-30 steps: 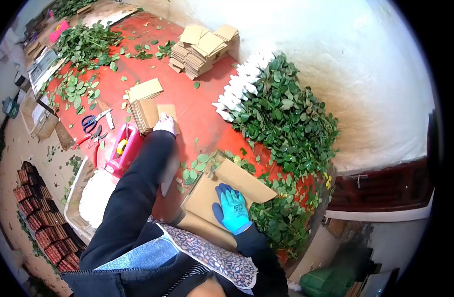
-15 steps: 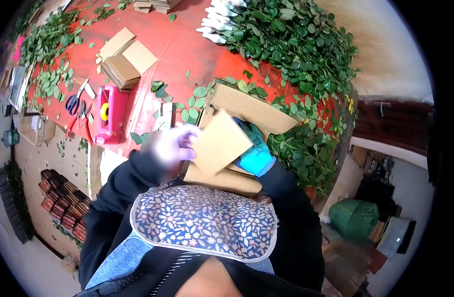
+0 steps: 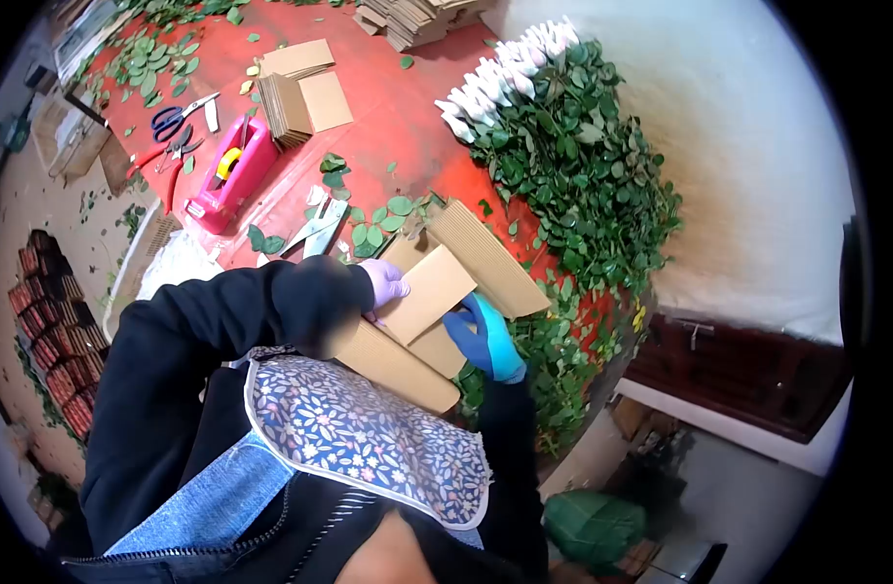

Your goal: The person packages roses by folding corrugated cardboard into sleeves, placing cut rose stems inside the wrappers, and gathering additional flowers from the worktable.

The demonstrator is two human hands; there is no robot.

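Observation:
My left hand [image 3: 386, 282], in a pale purple glove, grips the left edge of a flat tan cardboard piece [image 3: 429, 292]. Under that piece lies a larger corrugated cardboard wrap [image 3: 487, 258], its two sides folded outward, one toward the table and one toward my apron. My right hand [image 3: 485, 336], in a blue glove with darker fingers, is at the right side of the wrap with its fingers stretched over it. Whether those fingertips touch the smaller piece is hard to make out. A white-handled stapler-like tool [image 3: 320, 230] lies just beyond my left hand.
Bundled white-netted roses [image 3: 563, 127] with leafy stems lie on the right of the red table [image 3: 388, 127]. A pink tape dispenser [image 3: 234, 175], scissors [image 3: 179, 117], pruning shears [image 3: 174, 151] and stacked cardboard pieces [image 3: 286, 109] are on the left. More cardboard [image 3: 412, 21] sits at the back.
My left hand has lowered the cardboard piece onto the wrap. My right hand has come out from behind that piece to its right side. The camera view has turned.

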